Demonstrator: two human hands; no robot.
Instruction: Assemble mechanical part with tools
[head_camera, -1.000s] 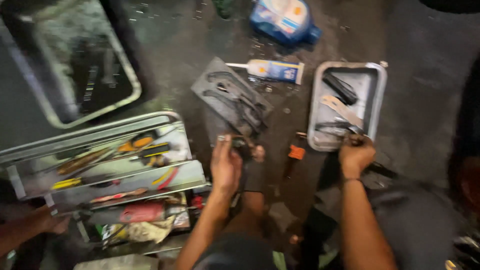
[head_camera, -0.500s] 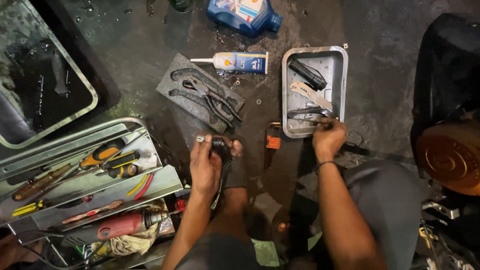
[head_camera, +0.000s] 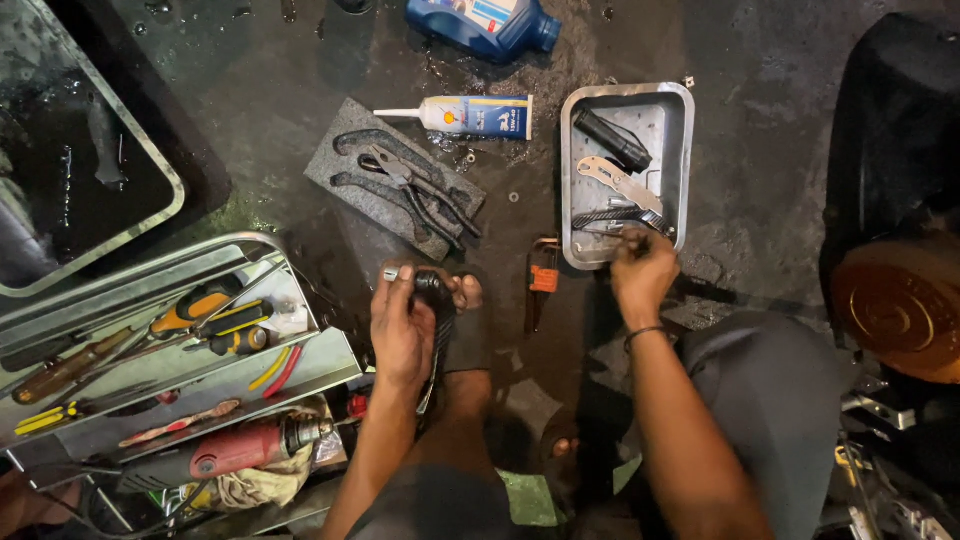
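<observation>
My left hand (head_camera: 402, 325) grips a black tool with a small silver tip (head_camera: 430, 300), held low over my knee and foot. My right hand (head_camera: 642, 270) reaches into the near end of a shallow metal tray (head_camera: 680, 120), fingers curled on small dark parts there; what it pinches is hidden. The tray holds a black cylinder (head_camera: 612, 140), a flat silver bracket (head_camera: 618, 182) and a dark ribbed piece (head_camera: 605, 216). Pliers (head_camera: 410, 185) lie on a grey foam pad (head_camera: 345, 160) ahead of my left hand.
An open metal toolbox (head_camera: 150, 340) with screwdrivers and a red drill (head_camera: 235, 452) stands at the left. A white tube (head_camera: 465, 117) and blue bottle (head_camera: 485, 22) lie ahead. An orange-handled tool (head_camera: 542, 280) lies between my hands. A dark pan (head_camera: 70, 170) is at far left, a vehicle part (head_camera: 900, 300) at the right.
The view has shifted and steadied. My right hand has moved from the tray's near edge into the tray. My left hand keeps hold of the black tool.
</observation>
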